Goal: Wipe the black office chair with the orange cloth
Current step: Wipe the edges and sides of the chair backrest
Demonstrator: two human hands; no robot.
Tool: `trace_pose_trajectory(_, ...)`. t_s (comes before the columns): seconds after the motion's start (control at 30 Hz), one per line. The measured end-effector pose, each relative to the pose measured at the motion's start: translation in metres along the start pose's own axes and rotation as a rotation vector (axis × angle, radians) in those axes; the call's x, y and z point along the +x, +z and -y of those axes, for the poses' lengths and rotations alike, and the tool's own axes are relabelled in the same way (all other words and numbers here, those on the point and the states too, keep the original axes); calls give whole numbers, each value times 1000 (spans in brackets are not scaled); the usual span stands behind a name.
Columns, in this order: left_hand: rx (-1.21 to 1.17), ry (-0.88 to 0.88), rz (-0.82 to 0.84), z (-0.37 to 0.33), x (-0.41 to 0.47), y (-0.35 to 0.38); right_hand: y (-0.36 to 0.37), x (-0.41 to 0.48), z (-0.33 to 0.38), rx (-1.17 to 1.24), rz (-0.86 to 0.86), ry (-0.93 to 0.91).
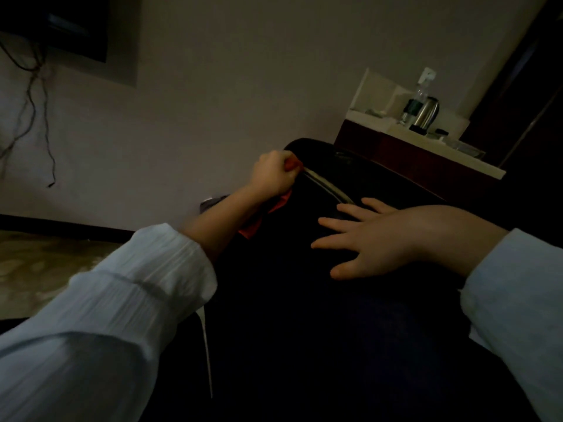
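Black office chair (304,330) fills the centre and lower part of the head view, its dark surface running from the bottom edge up to a rounded end near the middle of the frame. The lighting is dim, so little surface detail can be made out. A pale metallic strip (327,185) runs diagonally across the upper part of the chair, between the two hands. The left hand (272,175) is at the chair's left edge near that rounded end, fingers curled into a fist around the orange cloth (253,226). A small part of the cloth shows at the knuckles beside the upper end of the strip, and a larger fold hangs below the wrist against the side of the chair. The right hand (374,236) lies flat on the chair surface, fingers straight and spread, holding nothing; its fingertips point toward the left hand, and the two hands are apart. Both forearms wear light sleeves, the left sleeve (122,300) pushed back from the wrist. Beyond the chair, at upper right, a table (393,127) against the wall (243,71) carries a steel kettle (425,115) and a clear bottle (416,102) just beside it. Loose cables (33,95) hang down the wall at upper left.
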State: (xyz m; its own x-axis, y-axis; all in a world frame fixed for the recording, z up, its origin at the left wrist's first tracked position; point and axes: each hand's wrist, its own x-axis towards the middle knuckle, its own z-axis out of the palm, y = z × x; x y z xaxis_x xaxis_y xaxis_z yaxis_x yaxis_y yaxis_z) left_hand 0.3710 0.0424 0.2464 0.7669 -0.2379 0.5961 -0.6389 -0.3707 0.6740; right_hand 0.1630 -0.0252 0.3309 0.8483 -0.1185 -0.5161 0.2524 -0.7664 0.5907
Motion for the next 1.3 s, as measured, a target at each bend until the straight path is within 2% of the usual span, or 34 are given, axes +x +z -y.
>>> trace_pose_trajectory(0.1, 23, 160, 88, -11, -13, -6, -2, -2, 1, -5, 2, 1)
trace_pose_trajectory(0.17, -31, 187, 99, -11, -18, -9, -2, -3, 2, -8, -1, 0)
trace_pose_trajectory(0.33, -252, -78, -181, 11, -3, -8, -2, -4, 4, -2, -7, 1)
trace_pose_trajectory(0.47, -296, -141, -231, 5, -1, -3, -3, -5, 3, 13, -7, -8)
trace_pose_trajectory(0.77, -209, -122, -112, -10, 1, -1, -4, -3, 1, 9, 8, -22)
trace_pose_trajectory(0.93, -189, -47, 60, -20, -4, -10, -5, -4, 1, 3, 24, -16)
trace_pose_trajectory(1.0, -226, -43, 78, -18, -5, -13, -5, -3, 1, 1, 15, -14)
trace_pose_trajectory(1.17, -470, -231, -221, 2, -7, -13, -5, -3, 3, 8, 1, -1)
trace_pose_trajectory(1.3, -474, -227, -204, -1, -13, 1, -5, -3, 3, 8, 10, 10)
